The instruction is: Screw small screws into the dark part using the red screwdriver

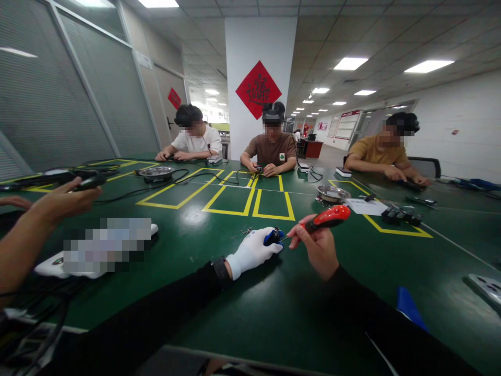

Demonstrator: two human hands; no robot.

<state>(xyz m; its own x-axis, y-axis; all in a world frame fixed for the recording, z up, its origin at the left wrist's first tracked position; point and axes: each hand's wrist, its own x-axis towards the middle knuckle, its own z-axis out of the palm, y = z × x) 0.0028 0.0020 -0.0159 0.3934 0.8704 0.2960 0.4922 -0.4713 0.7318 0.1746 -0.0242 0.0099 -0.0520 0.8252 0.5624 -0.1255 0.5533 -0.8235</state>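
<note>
My left hand (254,251), in a white glove with blue fingertips, rests on the green table and is closed around a small black part (273,237). What kind of part it is does not show clearly. My bare right hand (319,248) grips a screwdriver (329,218) with a red and black handle, held slanted. Its thin shaft points left at the black part, and the tip is close to it; whether they touch I cannot tell. Just beyond the glove lies a small heap of tiny metal pieces, perhaps screws (246,231).
Metal bowls (332,194) (156,172) stand farther back. Several black parts (401,214) sit beside white paper (366,207) at right. A blue item (410,308) lies near my right forearm. At left, another person's hand (64,201) holds a dark object above a white case (105,248). Three people sit opposite.
</note>
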